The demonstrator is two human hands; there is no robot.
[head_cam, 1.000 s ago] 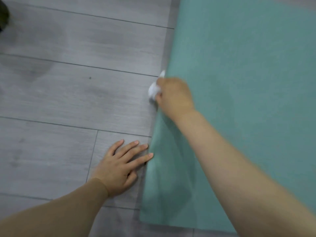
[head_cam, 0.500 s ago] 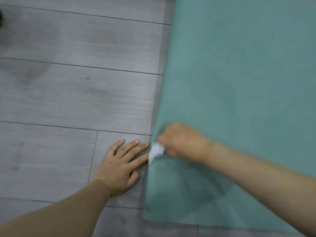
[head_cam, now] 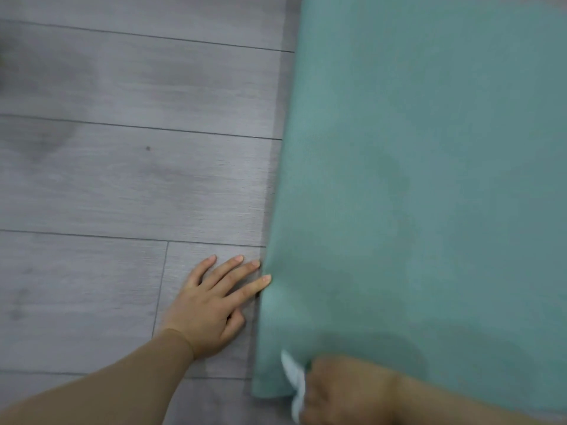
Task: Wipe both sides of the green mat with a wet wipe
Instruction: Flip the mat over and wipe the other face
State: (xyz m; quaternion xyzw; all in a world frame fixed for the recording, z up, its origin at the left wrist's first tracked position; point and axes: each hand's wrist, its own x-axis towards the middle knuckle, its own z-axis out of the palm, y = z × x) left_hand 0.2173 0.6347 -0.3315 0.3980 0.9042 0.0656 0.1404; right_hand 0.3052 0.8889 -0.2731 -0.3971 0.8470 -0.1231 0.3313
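Two hands: right hand [head_cam: 346,391] clutches wet wipe [head_cam: 295,384] (mat [head_cam: 429,179] corner), left hand [head_cam: 211,305] flat

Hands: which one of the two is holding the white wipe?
The right hand, at the mat's near corner, grips the white wipe. The left hand lies flat on the grey floor, fingers spread, holding nothing.
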